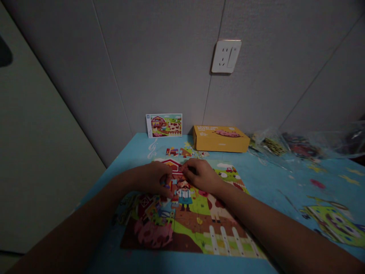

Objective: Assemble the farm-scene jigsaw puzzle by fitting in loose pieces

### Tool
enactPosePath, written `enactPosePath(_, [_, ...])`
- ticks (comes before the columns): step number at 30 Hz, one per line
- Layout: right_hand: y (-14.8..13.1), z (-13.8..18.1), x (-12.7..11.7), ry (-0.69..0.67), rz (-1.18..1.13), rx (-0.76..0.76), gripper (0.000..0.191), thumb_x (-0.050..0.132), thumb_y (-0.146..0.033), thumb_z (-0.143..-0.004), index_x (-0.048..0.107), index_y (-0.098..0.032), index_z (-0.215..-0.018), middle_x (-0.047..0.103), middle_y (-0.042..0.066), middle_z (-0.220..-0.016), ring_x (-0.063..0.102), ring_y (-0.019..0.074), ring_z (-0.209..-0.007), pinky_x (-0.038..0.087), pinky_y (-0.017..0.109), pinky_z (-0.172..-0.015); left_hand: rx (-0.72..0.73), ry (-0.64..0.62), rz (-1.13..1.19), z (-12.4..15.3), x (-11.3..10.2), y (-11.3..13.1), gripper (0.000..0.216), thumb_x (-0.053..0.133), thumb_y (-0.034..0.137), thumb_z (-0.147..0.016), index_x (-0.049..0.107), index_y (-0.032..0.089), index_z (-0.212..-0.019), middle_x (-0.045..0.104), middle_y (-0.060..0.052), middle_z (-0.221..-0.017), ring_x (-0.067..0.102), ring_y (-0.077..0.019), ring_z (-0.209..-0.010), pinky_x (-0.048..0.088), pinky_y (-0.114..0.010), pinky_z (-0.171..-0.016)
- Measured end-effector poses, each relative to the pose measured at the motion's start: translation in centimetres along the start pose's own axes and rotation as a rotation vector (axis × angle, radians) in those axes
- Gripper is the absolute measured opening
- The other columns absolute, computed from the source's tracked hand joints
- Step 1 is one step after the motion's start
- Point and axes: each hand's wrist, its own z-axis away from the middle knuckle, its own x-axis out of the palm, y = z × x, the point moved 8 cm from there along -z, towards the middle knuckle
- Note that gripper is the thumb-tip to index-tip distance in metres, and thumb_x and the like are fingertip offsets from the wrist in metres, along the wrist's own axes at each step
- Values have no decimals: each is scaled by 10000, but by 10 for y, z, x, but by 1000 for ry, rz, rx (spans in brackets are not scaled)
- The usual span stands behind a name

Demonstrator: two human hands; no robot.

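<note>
A farm jigsaw puzzle (188,224) lies mostly assembled on the blue table, with a farmer, a cow, a pig and a white fence on it. Over its upper left part is my left hand (156,178), thumb and fingers curled around the edge of a puzzle piece (171,185) by the barn. My right hand (201,174) rests just right of the barn roof, its fingers bent and held together, touching the puzzle surface. Whatever lies under those fingertips is hidden. Several loose puzzle pieces (172,152) sit beyond the puzzle's top edge.
A picture card (165,125) of the farm scene leans against the wall (171,68). To its right stands a yellow puzzle box (222,139). Clear plastic bags (272,146) with pieces lie at the back right. Cartoon prints decorate the tabletop (273,179).
</note>
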Motion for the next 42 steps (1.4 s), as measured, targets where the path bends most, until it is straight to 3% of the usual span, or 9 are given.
enactPosePath(10, [0,0,0,2,4,-9,171,505,-115,-785,668,-166,-801,653,27,-760,560,134,-698,380,237,-664,-32,-19,28,0,2,-2,329,697,452,-662,531,181,-746,548,26,-697,470,-120,-617,296,-229,-539])
enactPosePath(16, [0,-1,1,-3,6,-3,172,508,-108,-778,669,-165,-797,651,27,-757,556,133,-696,379,237,-665,-12,-75,48,2,5,2,464,754,544,-554,572,188,-790,557,17,-779,474,-136,-686,301,-225,-552])
enactPosePath(30, [1,-1,2,-5,8,-12,163,506,-123,-789,664,-162,-803,653,40,-786,557,142,-713,385,253,-678,-40,-143,91,5,8,4,463,732,574,-570,552,185,-746,523,32,-684,439,-112,-594,290,-232,-510])
enactPosePath(37, [-1,0,1,-4,13,-25,173,488,-123,-797,656,-164,-794,641,36,-764,545,137,-695,380,247,-661,-85,-42,60,1,0,-5,335,701,436,-641,532,177,-770,563,20,-732,484,-125,-635,320,-231,-536])
enactPosePath(42, [0,0,1,-3,23,-22,162,495,-124,-794,652,-160,-788,639,33,-764,546,137,-702,379,241,-659,-87,-24,51,0,-1,-8,326,670,461,-673,529,175,-739,561,20,-707,484,-124,-620,317,-227,-526])
